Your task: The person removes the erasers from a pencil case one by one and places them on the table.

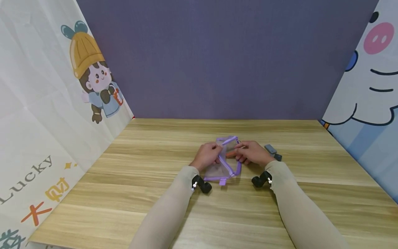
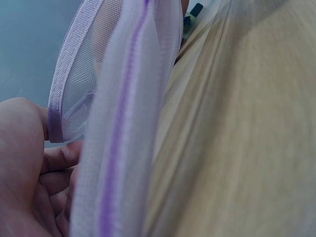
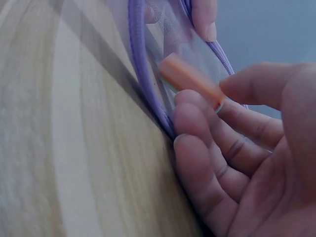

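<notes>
A mesh zipper pouch [image 1: 219, 170] with purple edging stands open between the two hands on the table. My left hand [image 1: 207, 154] pinches its upper edge on the left side, and in the left wrist view the purple zipper band [image 2: 118, 128] crosses close to the camera. My right hand [image 1: 253, 152] pinches a small orange block [image 3: 191, 81] between thumb and fingers at the pouch's mouth. The far end of the block reaches inside the opening; its exact kind cannot be told. A purple tab [image 1: 222, 182] hangs at the pouch's near edge.
Just beyond my right wrist lie a small grey block [image 1: 270, 149] and a darker piece [image 1: 277, 157] on the wooden table [image 1: 140, 180]. A dark panel [image 1: 224, 62] closes off the back, with printed sheets at both sides.
</notes>
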Available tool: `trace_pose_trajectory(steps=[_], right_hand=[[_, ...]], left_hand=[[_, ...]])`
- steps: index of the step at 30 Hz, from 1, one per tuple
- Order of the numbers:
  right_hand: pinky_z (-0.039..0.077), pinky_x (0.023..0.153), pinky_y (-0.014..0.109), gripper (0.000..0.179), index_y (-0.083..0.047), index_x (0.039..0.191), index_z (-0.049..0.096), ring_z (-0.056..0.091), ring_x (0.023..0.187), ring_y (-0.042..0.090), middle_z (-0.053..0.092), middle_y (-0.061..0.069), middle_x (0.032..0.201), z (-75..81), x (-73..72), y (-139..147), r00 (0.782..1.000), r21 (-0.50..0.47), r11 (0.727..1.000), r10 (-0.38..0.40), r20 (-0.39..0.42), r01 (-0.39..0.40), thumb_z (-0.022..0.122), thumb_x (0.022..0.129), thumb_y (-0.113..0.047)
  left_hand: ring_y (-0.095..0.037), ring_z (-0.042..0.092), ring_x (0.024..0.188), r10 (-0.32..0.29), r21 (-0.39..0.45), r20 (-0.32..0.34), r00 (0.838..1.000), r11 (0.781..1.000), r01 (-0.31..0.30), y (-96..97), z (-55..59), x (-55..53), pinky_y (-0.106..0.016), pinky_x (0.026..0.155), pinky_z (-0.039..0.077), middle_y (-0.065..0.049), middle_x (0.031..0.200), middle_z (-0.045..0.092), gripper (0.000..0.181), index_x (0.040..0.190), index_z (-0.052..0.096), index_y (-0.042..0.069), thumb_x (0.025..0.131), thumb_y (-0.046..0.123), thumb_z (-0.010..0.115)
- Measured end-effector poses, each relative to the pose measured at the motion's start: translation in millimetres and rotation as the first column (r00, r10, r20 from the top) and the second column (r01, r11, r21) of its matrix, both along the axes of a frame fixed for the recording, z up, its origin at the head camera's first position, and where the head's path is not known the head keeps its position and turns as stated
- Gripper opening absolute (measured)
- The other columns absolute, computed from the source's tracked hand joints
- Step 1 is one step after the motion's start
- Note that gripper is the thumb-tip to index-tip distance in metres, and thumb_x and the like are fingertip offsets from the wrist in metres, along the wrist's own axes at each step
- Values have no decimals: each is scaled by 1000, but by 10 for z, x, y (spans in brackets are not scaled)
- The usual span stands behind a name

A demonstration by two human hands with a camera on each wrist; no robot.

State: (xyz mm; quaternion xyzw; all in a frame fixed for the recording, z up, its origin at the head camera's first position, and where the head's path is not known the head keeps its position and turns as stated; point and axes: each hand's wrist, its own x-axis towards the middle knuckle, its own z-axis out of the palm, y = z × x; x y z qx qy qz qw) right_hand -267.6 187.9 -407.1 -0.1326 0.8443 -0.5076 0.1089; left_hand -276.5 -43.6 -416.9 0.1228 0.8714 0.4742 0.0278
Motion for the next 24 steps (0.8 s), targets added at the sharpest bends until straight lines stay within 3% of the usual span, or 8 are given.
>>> trace_pose_trajectory(steps=[8, 16, 24], right_hand=[[57, 64, 37, 29, -8, 121, 68, 65, 80, 24, 69, 10, 96, -22, -9, -35, 999, 15, 1000, -18, -33, 19, 60, 102, -27], [57, 64, 37, 35, -3, 131, 62, 65, 79, 24, 69, 12, 95, -12, 23, -45, 998, -3, 998, -55, -41, 55, 59, 102, -23], [57, 64, 37, 34, -4, 131, 60, 65, 79, 25, 70, 13, 96, -18, 19, -38, 998, -3, 999, -40, -42, 39, 59, 101, -21]], left_hand=[[-17, 65, 60, 3, 13, 13, 1000, 1000, -3, 6, -1, -10, -28, 50, 52, -4, 68, 67, 25, 88, 67, 14, 100, 35, 58], [-17, 65, 59, 1, 1, 7, 1000, 1000, -1, 1, 6, 1, -28, 50, 52, -4, 68, 67, 27, 87, 67, 15, 101, 36, 58], [-17, 65, 59, 0, -1, 8, 1000, 1000, 0, 0, 3, -4, -28, 50, 52, -4, 68, 67, 26, 87, 67, 15, 100, 36, 58]])
